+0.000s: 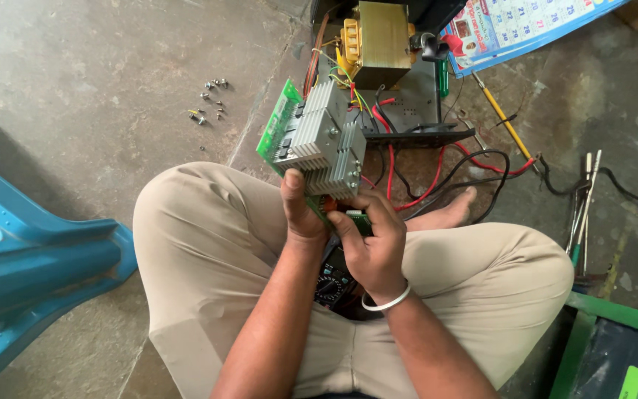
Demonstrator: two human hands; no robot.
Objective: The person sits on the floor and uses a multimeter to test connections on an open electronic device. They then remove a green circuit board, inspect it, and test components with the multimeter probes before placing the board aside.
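Note:
I sit cross-legged on a stone floor and hold a green circuit board (pixel 278 122) with two finned grey heat sinks (pixel 321 129) up in front of me. My left hand (pixel 298 210) grips the board's lower edge, thumb on a heat sink. My right hand (pixel 369 244), with a white bangle at the wrist, clasps the same lower edge from the right. Coloured wires run from the board to a brass-coloured transformer (pixel 378 43) in an opened black chassis (pixel 415 96) just beyond it. A black multimeter (pixel 334 282) lies in my lap under my wrists.
Several loose screws (pixel 208 100) lie on the floor at upper left. A blue plastic chair leg (pixel 38 258) stands to my left. A yellow-handled screwdriver (pixel 500 118), probe leads and thin tools (pixel 581 207) lie to the right. A calendar sheet (pixel 518 26) is at top right.

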